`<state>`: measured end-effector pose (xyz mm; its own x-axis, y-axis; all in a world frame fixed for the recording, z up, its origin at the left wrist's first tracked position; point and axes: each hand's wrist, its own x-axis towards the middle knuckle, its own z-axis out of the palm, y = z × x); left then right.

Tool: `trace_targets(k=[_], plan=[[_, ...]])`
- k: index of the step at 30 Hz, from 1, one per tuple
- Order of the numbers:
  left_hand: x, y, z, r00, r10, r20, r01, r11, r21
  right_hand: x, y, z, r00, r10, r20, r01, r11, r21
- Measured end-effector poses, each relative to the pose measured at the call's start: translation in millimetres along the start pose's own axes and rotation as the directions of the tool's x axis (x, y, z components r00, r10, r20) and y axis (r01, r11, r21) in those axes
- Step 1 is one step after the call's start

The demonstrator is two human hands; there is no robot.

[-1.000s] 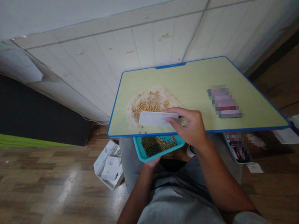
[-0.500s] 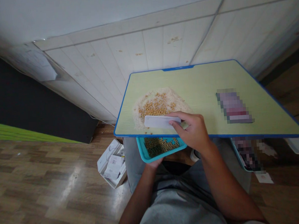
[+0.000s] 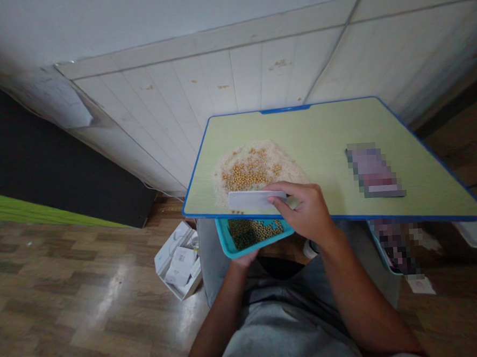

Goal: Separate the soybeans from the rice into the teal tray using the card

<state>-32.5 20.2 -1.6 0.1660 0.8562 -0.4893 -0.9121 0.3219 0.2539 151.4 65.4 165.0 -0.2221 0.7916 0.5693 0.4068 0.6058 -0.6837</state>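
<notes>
Between the thumb and fingers of my right hand (image 3: 303,209) is a flat white plastic scraper (image 3: 250,200), standing on edge near the table's front. Just beyond it, yellow soybeans (image 3: 246,175) lie in a spread pile of rice (image 3: 288,167), and a few beans are on the near side of the scraper. Below the table edge my left hand (image 3: 246,259) supports a turquoise plastic basket (image 3: 226,239) from underneath; its fingers are mostly hidden. Many soybeans (image 3: 261,232) rest inside the basket.
The light green folding table (image 3: 324,127) has a blue rim and stands against a panelled wall (image 3: 200,86). A pixelated phone-like object (image 3: 373,171) lies on its right. An open white box (image 3: 179,263) sits on the floor at left, and another turquoise container (image 3: 382,248) is below right.
The scraper in my right hand has come slightly closer to the table's front edge, and more beans show at that edge. My left hand and the basket have shifted slightly left.
</notes>
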Motion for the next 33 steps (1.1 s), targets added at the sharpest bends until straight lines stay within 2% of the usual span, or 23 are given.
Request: trace_targets(k=[6,10,13,20,26,33], plan=[[2,0,-1.2,0.996,-0.03,-0.079,0.028,0.999,-0.032,1,-3,1,0.998,-0.032,0.055,0.03,0.999,0.04],[1,1,-0.4,0.997,-0.057,-0.053,0.054,0.997,-0.056,0,-2,1,1.0,-0.018,0.001,0.018,0.999,0.03],[-3,2,0.5,0.999,-0.037,0.01,0.037,0.995,-0.095,-1,-1,1,1.0,-0.003,0.0,0.003,1.0,0.015],[-3,0,6.7,0.997,-0.051,0.059,0.058,0.99,-0.131,-1,1,-1,1.0,0.007,-0.016,-0.007,1.0,0.003],[-2,-4,10.3,0.997,-0.082,-0.001,0.081,0.986,-0.144,-2,4,-3,0.996,0.068,-0.054,-0.07,0.997,-0.037],[-5,-8,8.7,0.997,-0.08,-0.018,0.078,0.992,-0.097,-1,7,-7,0.993,0.085,-0.08,-0.089,0.995,-0.052]])
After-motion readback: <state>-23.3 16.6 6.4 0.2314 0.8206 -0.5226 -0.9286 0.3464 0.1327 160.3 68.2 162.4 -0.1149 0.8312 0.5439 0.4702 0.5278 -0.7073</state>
